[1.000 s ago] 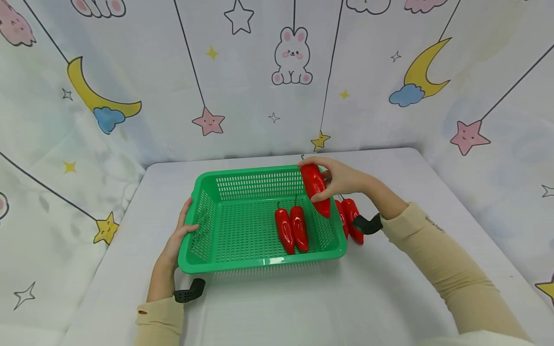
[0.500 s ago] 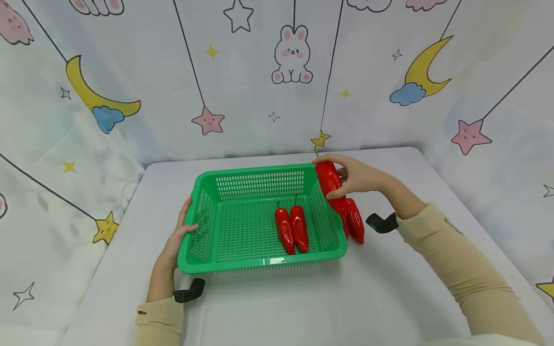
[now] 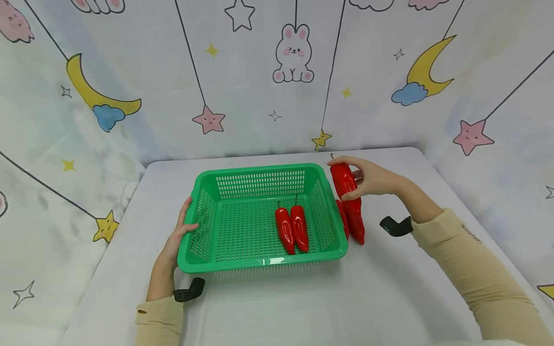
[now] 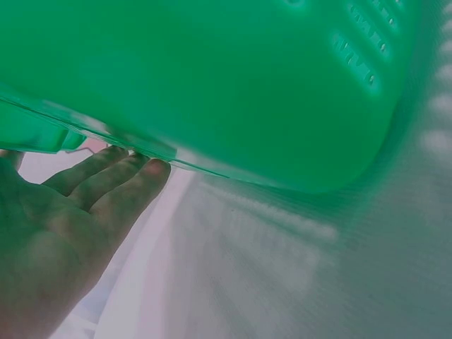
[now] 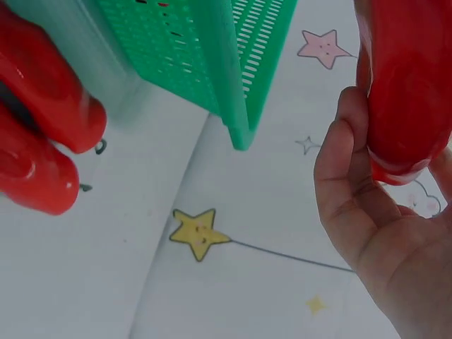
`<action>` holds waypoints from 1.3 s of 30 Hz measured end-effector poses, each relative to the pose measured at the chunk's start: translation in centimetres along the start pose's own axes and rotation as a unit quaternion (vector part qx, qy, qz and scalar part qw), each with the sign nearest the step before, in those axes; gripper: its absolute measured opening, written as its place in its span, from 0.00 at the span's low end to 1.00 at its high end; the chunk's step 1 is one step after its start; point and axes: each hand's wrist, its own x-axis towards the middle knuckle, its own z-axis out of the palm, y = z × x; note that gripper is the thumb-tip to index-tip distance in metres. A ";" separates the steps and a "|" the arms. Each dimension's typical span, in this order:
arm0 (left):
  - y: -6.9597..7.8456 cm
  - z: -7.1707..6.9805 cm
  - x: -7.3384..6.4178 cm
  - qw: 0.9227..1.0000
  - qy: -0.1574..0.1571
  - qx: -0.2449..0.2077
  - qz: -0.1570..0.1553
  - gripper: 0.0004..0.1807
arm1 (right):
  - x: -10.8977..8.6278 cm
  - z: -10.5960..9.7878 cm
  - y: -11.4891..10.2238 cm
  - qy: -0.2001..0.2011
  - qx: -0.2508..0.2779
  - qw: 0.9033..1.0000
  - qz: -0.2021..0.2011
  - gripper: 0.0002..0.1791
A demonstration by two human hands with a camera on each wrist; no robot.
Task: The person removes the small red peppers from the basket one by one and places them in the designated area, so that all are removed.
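At the basket's left end, my left hand (image 3: 174,240) grips the green plastic basket (image 3: 264,262), thumb over the rim and fingers along the outside wall. The left wrist view shows those fingers (image 4: 131,191) against the green side. Beyond the right rim, my right hand (image 3: 374,179) holds a red chili pepper (image 3: 344,179) by its sides, stem pointing up and away. Below it two more red peppers lie on the table; the nearer-visible one (image 3: 357,231) is partly covered by the held pepper. Inside the basket lie two red peppers, one (image 3: 284,231) beside another (image 3: 299,229).
The basket stands on a white-covered table (image 3: 277,307). A cloth backdrop (image 3: 251,72) with cartoon stars, moons and a rabbit rises behind and at both sides. Black wrist cameras sit at the left wrist (image 3: 190,290) and right wrist (image 3: 396,226).
My right hand has carried the held pepper rightward, from over the basket's right end, across the rim, to above the peppers on the table. My left hand and the basket have stayed put.
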 end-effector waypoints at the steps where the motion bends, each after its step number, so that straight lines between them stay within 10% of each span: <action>1: 0.0 0.0 0.0 1.000 0.000 -0.001 0.000 0.39 | -0.1 -0.1 0.1 0.002 -0.002 1.000 0.001 0.42; 39: 0.0 0.0 0.1 1.000 -0.001 0.002 0.011 0.39 | -3.9 -3.1 2.3 0.028 -0.023 0.998 0.045 0.45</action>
